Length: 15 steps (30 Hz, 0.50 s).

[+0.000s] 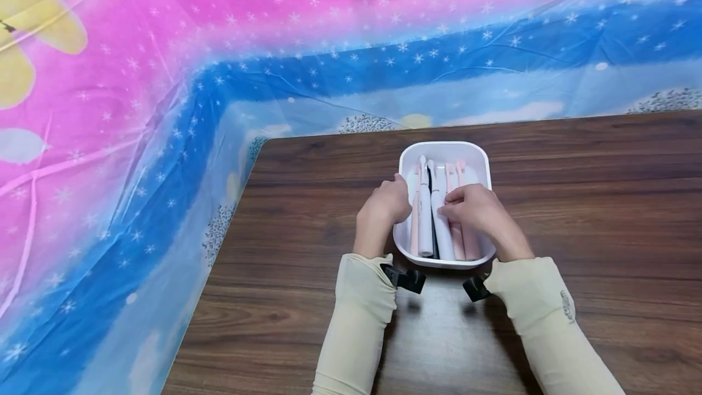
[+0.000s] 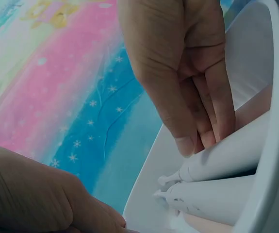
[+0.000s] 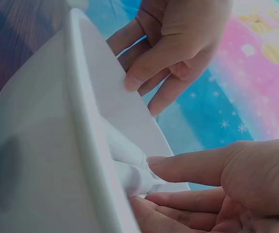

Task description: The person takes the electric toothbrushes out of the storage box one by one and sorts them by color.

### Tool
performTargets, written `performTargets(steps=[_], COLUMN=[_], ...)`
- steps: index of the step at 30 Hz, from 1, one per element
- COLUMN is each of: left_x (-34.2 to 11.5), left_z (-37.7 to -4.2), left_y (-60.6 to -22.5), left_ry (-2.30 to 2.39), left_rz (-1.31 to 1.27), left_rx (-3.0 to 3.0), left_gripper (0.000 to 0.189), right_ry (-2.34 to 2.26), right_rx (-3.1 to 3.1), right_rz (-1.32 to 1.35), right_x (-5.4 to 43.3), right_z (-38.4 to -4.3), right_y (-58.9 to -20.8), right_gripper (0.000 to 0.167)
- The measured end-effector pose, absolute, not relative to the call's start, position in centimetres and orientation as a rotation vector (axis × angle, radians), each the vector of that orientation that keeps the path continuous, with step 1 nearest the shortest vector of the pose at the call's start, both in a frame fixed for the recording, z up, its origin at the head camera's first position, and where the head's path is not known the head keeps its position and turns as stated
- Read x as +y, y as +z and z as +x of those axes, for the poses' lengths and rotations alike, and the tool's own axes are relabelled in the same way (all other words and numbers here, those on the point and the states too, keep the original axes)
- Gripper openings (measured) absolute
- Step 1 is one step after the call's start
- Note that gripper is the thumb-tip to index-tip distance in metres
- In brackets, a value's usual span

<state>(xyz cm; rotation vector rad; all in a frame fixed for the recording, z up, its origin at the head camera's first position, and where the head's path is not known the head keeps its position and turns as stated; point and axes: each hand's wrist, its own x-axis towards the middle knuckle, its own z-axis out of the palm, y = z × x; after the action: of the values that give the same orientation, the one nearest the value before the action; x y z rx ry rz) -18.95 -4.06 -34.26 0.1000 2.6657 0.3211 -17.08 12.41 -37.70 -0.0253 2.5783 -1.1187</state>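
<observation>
A white oblong bin (image 1: 403, 242) holds several electric toothbrushes lying side by side. My left hand (image 1: 386, 203) is at the bin's left wall; in the right wrist view that left hand (image 3: 178, 48) has its thumb inside the rim and fingers outside. My right hand (image 1: 476, 209) reaches over the bin and pinches a white electric toothbrush (image 1: 445, 239). In the left wrist view, the thumb and fingers of the right hand (image 2: 188, 63) meet at this toothbrush (image 2: 226, 150). Another white toothbrush (image 1: 425, 224) lies left of it, with a dark strip between.
Pink toothbrushes (image 1: 470, 244) lie at the right inside the bin, and a slim pink one (image 1: 415, 230) at its left. The bin stands on a brown wooden table (image 1: 296, 249). A pink and blue patterned cloth (image 1: 329, 11) hangs behind and left of the table.
</observation>
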Motion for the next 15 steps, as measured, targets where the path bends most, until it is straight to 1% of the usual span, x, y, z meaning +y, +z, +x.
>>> performTargets(steps=[4,9,11,15], left_x=[-4.1,-4.2,-4.2,-4.2], left_z=[-18.9,-18.8,-18.8,-18.8], left_y=[-34.2,-34.1,-34.1,-34.1], left_ry=[0.333,0.354,0.362,0.358], left_rz=[0.094,0.1,0.098,0.106], left_rx=[2.67,2.67,2.668,2.673], left_gripper=[0.062,0.062,0.062,0.062], right_ry=[-1.103,-1.069,-1.052,-1.021], right_rx=[2.565,2.567,2.57,2.578], right_rz=[-0.045,-0.08,-0.083,-0.071], right_x=[12.3,11.9,11.7,11.3], right_z=[-17.6,-18.3,-18.5,-18.9], right_y=[-37.8,-37.7,-37.8,-37.8], right_gripper=[0.038,0.022,0.022,0.029])
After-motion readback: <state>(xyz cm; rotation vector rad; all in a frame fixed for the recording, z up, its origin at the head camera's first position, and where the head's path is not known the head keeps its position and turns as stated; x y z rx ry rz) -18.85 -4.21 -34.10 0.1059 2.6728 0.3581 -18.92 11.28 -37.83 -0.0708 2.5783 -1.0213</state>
